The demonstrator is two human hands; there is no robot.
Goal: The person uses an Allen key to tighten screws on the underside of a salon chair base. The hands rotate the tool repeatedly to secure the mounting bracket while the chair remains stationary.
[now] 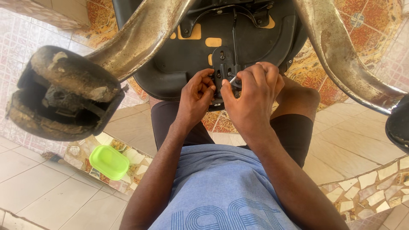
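A worn, grimy caster wheel (64, 93) looms left on a tarnished metal chair leg (145, 34). The left hand (194, 100) pinches the black metal bracket (224, 64) on the upturned seat's underside; the right hand (251, 96) grips a thin silvery tool (233, 79) at it. That slim tool could slip off and nick fingers.
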